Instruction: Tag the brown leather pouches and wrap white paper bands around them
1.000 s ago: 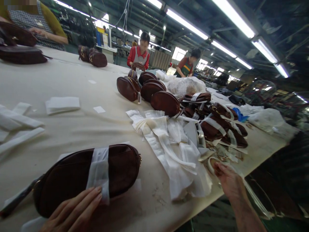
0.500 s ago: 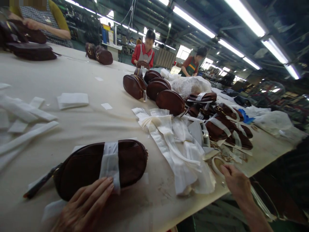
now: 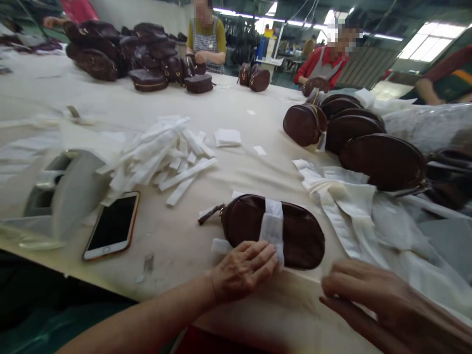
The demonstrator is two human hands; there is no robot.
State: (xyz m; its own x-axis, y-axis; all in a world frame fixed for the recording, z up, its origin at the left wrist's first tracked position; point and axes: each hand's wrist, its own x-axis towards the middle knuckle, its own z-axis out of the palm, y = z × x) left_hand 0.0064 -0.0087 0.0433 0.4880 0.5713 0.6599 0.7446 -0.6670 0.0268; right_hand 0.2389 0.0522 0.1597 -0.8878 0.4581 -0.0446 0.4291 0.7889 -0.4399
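Observation:
A dark brown leather pouch (image 3: 302, 231) lies on the table before me, with a white paper band (image 3: 273, 209) across its middle. Its zip pull (image 3: 212, 214) sticks out to the left. My left hand (image 3: 245, 270) rests on the pouch's near side, its fingers laid flat over the band's lower end. Just right of the pouch, apart from it, is my right hand (image 3: 368, 295). Its fingers are curled against the thumb; whatever they may hold is hidden.
Loose white strips (image 3: 158, 152) lie in a heap left of the pouch, near a phone (image 3: 112, 223) and a grey tape dispenser (image 3: 70, 191). More white strips (image 3: 342, 216) spread to the right, below several brown pouches (image 3: 383, 160). Co-workers (image 3: 206, 44) stand across the table.
My right hand has left the tape roll at the table's right edge and come beside the pouch. My view has turned left. The left hand stays on the band.

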